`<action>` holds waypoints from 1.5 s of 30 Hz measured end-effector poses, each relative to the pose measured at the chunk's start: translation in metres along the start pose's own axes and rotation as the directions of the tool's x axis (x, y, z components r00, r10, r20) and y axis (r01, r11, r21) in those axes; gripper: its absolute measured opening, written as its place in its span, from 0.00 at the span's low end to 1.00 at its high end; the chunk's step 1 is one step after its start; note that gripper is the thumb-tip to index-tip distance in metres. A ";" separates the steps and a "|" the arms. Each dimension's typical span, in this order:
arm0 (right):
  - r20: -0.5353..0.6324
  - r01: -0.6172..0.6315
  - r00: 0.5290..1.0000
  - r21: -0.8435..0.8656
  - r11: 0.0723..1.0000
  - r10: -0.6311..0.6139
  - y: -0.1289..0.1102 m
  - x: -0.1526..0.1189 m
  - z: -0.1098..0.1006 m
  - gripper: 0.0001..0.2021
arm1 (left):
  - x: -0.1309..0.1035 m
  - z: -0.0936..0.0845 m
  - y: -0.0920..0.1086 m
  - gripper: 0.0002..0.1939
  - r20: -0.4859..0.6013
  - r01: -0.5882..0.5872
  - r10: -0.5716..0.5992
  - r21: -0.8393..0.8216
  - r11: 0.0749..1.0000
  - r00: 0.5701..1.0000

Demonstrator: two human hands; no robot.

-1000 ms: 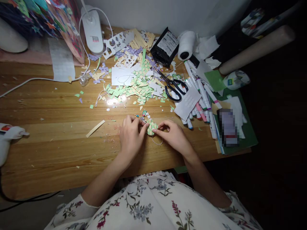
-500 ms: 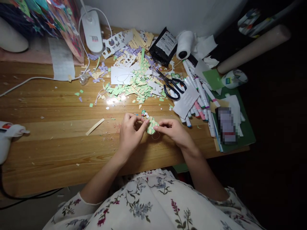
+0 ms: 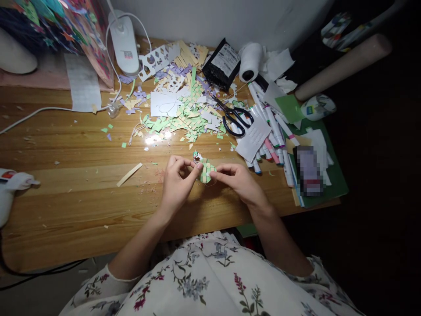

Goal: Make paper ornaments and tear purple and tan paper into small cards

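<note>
Between my hands is a small woven paper piece (image 3: 206, 171), checked in green and cream with a rounded outline. My left hand (image 3: 179, 177) pinches its left edge between thumb and fingers. The right edge is pinched by my right hand (image 3: 232, 175), thumb in front. A thin thread (image 3: 212, 183) loops below the piece. At its upper left, by my left fingertips, is a tiny green and white figure (image 3: 196, 155); whether it is attached I cannot tell. A cream paper strip (image 3: 129, 174) lies on the wooden table to the left.
Paper scraps (image 3: 184, 112) pile up at the back, with black-handled scissors (image 3: 235, 116) beside them. Further right are markers (image 3: 274, 127), a thread spool (image 3: 251, 62) and a phone (image 3: 309, 171) on a green book. A white glue gun (image 3: 13, 186) sits at the left edge.
Both hands keep their pinch on the woven paper piece, which has turned slightly. The whole view has shifted a little, and the thread loop hangs closer to the piece.
</note>
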State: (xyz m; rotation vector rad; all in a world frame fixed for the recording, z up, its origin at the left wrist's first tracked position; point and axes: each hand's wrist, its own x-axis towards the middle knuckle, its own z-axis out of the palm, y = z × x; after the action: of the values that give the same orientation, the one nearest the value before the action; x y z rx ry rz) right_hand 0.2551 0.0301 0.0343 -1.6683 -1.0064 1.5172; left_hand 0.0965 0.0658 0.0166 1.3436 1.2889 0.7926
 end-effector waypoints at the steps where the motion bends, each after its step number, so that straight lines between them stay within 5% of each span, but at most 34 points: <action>1: -0.008 0.007 1.000 -0.007 1.000 -0.007 0.000 0.000 0.001 0.13 | 0.000 0.000 0.000 0.08 -0.001 0.002 -0.002 -0.005 1.000 1.000; 7: -0.041 0.062 0.997 -0.022 0.998 -0.063 -0.001 -0.002 0.002 0.11 | -0.003 0.003 0.000 0.08 0.003 0.000 0.000 -0.025 1.000 1.000; 26: 0.135 0.054 0.990 -0.073 0.996 -0.044 -0.020 -0.027 -0.011 0.11 | 0.001 -0.011 0.017 0.11 -0.010 0.125 -0.129 -0.200 0.972 0.992; 34: 0.445 0.224 0.844 0.214 0.951 -0.299 -0.040 -0.026 -0.021 0.12 | 0.004 -0.016 0.022 0.12 0.090 0.176 -0.161 -0.197 0.964 0.983; 40: 0.292 0.478 0.823 0.103 0.872 -0.486 -0.062 -0.031 -0.018 0.13 | 0.004 -0.014 0.033 0.14 0.178 0.183 -0.148 -0.201 0.962 0.973; 45: 0.252 0.563 0.796 0.024 0.826 -0.550 -0.074 -0.036 -0.016 0.14 | 0.006 -0.017 0.034 0.14 0.168 0.159 -0.134 -0.145 0.976 0.977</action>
State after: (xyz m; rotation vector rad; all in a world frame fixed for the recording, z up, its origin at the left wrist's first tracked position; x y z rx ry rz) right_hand 0.2616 0.0356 0.1177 -1.0726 -1.5258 1.3097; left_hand 0.0903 0.0802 0.0517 1.1462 1.1616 0.6581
